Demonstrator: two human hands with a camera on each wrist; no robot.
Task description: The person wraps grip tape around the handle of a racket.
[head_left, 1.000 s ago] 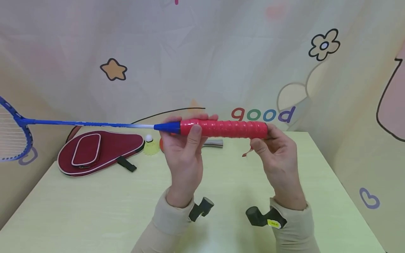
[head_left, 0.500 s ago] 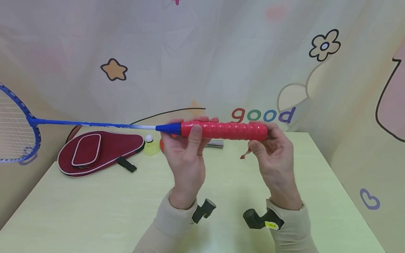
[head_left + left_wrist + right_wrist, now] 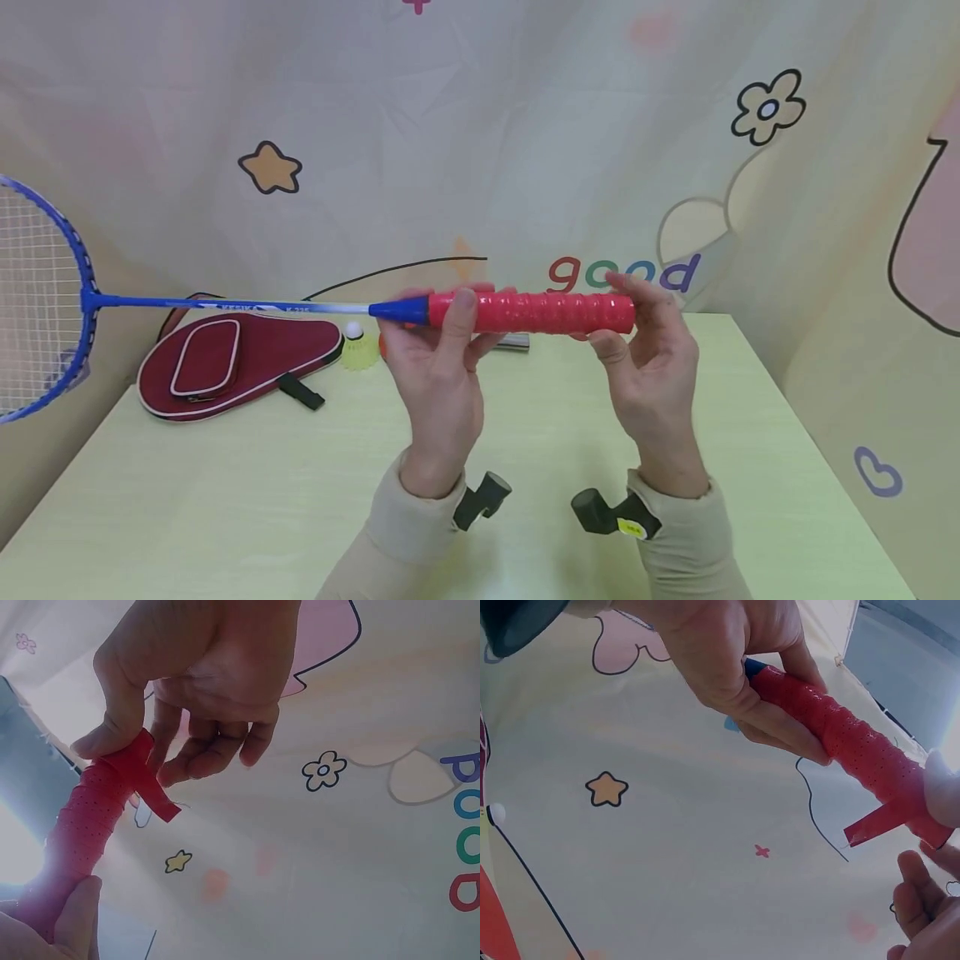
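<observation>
A blue badminton racket (image 3: 405, 312) is held level above the table, its strung head reaching past the left edge of the head view. Red perforated grip tape (image 3: 540, 313) wraps its handle. My left hand (image 3: 438, 383) grips the handle beside the blue cone, thumb in front and fingers behind. At the butt end, my right hand (image 3: 656, 375) pinches the handle between thumb and index finger; its other fingers are off it. A short loose tail of tape (image 3: 159, 799) sticks out near the butt in both wrist views, mostly hidden in the head view.
On the pale table (image 3: 225, 500), a maroon racket case (image 3: 277, 350) lies at the back left. Beside it stands a yellow shuttlecock (image 3: 359, 348). Partly behind my left hand is a thing with a grey handle (image 3: 513, 342). A printed curtain (image 3: 480, 125) hangs behind.
The racket has turned about its long axis, bringing more of its strings and the shaft lettering into view. The tape tail has swung out of sight in the head view. My right index finger has lifted.
</observation>
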